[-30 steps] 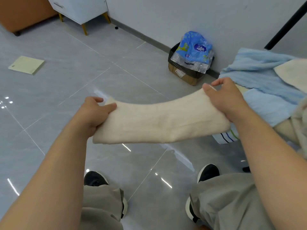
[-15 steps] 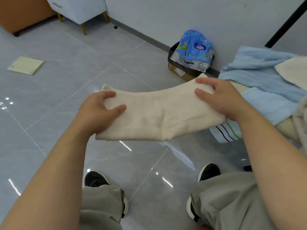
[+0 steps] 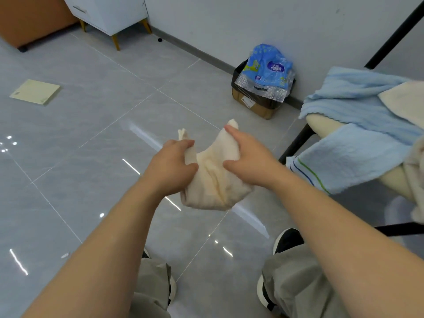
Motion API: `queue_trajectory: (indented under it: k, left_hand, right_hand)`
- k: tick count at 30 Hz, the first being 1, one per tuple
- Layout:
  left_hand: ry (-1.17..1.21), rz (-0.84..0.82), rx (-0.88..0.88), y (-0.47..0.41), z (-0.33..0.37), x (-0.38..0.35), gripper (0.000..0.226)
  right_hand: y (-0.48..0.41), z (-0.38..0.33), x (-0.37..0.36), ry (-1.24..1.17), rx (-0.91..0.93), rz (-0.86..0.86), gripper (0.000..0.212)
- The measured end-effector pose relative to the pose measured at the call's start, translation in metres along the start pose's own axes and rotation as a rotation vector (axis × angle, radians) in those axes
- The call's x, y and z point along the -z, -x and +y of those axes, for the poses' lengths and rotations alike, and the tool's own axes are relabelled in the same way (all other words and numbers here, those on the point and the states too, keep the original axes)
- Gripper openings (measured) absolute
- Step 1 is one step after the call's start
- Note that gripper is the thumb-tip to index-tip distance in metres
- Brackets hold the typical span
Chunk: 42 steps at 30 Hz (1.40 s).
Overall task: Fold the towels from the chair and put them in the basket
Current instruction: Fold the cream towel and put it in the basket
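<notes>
A cream towel [image 3: 213,182] hangs doubled in a U between my hands, in the air above the floor. My left hand [image 3: 172,166] pinches one end of it and my right hand [image 3: 247,157] grips the other end, the two hands close together. To the right stands the chair [image 3: 321,121] with a cream seat and black frame. Light blue towels [image 3: 358,99] and another cream towel [image 3: 406,99] lie draped over it. One blue towel with striped edge [image 3: 344,159] hangs off the seat front. No basket is in view.
A cardboard box lined with a black bag [image 3: 254,104] holds a blue plastic pack [image 3: 268,67] by the wall. A pale green booklet [image 3: 35,91] lies on the grey tiled floor at left. A white cabinet on gold legs [image 3: 110,14] stands at the back. My legs and shoes show below.
My hands have come together from a wide stretch, so the long cream towel now sags folded in half between them.
</notes>
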<state>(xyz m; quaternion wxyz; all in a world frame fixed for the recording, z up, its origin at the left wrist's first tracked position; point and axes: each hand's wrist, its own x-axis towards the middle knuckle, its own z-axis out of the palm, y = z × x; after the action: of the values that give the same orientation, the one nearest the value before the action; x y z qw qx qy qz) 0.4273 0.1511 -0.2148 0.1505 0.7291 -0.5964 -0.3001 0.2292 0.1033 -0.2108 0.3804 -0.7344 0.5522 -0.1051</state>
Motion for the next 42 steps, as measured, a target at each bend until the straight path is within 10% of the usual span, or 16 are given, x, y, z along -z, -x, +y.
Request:
queue_trajectory:
  k: [16,25,32,36,42]
  left_hand:
    - [0.112,-0.043,-0.14,-0.015,0.022,-0.02,0.038]
    - [0.036,-0.173,-0.191,-0.01,0.02,-0.013,0.095]
    - [-0.036,-0.179,-0.217,-0.008,0.023,-0.016,0.104]
    - [-0.114,-0.147,-0.277,-0.005,0.024,-0.018,0.094]
    - [-0.189,-0.092,-0.372,-0.004,0.023,-0.025,0.071]
  right_hand:
    - [0.006,-0.019,-0.012,-0.622,-0.083,-0.162,0.079]
    - [0.006,-0.013,-0.001,-0.945,-0.197,-0.238,0.077]
    - [0.003,0.01,-0.009,0.235,0.091,-0.048,0.101]
    - [0.004,0.019,-0.016,0.447,0.018,0.017,0.102]
    - [-0.001,0.021,-0.018,0.599,0.036,-0.206,0.015]
